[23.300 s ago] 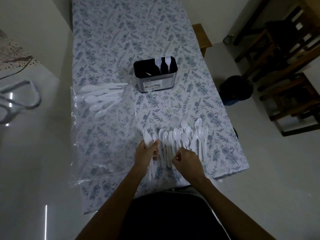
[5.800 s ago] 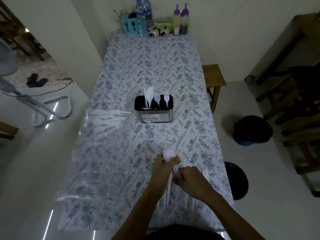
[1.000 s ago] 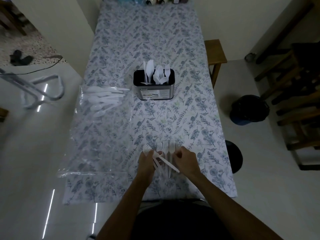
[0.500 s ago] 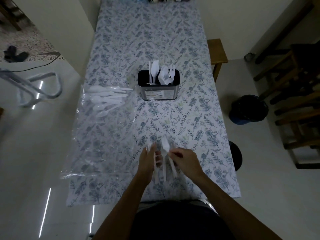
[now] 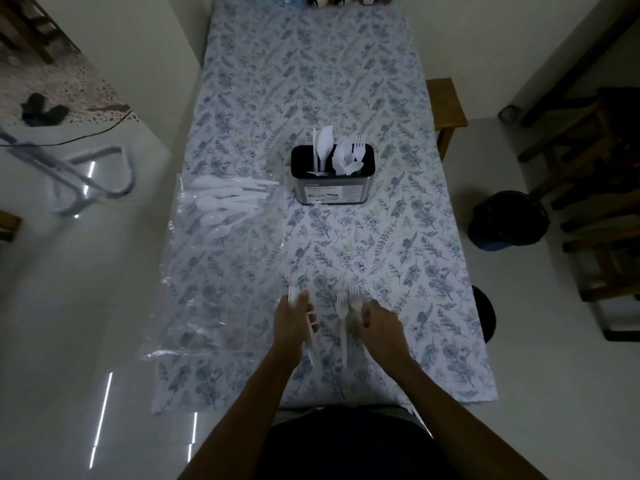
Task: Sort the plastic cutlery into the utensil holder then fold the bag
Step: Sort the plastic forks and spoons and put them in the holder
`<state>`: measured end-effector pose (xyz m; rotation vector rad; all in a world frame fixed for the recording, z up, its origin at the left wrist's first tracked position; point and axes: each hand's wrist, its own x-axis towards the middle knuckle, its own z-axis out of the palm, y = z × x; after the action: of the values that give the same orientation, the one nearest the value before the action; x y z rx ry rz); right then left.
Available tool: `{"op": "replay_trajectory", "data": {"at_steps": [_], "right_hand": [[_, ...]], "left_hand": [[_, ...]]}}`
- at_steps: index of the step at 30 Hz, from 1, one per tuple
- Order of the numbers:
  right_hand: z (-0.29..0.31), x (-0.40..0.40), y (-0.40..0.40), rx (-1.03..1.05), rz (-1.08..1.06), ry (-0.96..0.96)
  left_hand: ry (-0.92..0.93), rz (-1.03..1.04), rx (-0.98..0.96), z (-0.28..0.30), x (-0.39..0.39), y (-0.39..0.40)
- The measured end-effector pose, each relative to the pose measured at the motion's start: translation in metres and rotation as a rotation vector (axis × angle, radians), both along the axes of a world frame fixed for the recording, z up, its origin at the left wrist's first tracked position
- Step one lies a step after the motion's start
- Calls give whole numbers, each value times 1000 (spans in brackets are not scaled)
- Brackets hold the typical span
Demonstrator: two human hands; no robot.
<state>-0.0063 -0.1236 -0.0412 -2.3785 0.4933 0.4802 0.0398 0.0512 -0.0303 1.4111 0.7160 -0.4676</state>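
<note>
Gripping now: left hand (image 5: 294,318) curled round a white plastic fork (image 5: 309,327), tines poking out past the fingertips, handle trailing back toward the person.
Right hand: right hand (image 5: 379,323) hovers at the two loose forks (image 5: 343,320) on the near edge of the table (image 5: 311,81); fingers bent down onto the right-hand one, though whether they actually clamp it I cannot tell.
Hands relative to each other: apart, one loose fork lying between them, tines pointing away from the person.
Utensil holder: utensil holder (image 5: 333,188) stands upright mid-table, well beyond both hands, dark rim and shiny metal wall.
Inside it: knives at the left, spoons in the middle, a fork at the right end, all standing up out of the top.
Bag: clear plastic bag (image 5: 211,271) spread flat on the table's left side, just left of the left hand, its edge overhanging.
On the bag's far end: a heap of white spoons and knives (image 5: 225,206), just left of the holder.
Writing: a label on the holder's front wall, print too small to read.
</note>
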Motion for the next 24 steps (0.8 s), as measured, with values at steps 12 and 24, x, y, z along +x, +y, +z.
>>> {"op": "replay_trajectory", "data": {"at_steps": [12, 24], "right_hand": [[20, -6, 33, 282, -76, -142], [35, 11, 53, 282, -73, -141]], "left_hand": [[-75, -228, 51, -5, -4, 4], [-68, -280, -142, 9, 14, 33]]}}
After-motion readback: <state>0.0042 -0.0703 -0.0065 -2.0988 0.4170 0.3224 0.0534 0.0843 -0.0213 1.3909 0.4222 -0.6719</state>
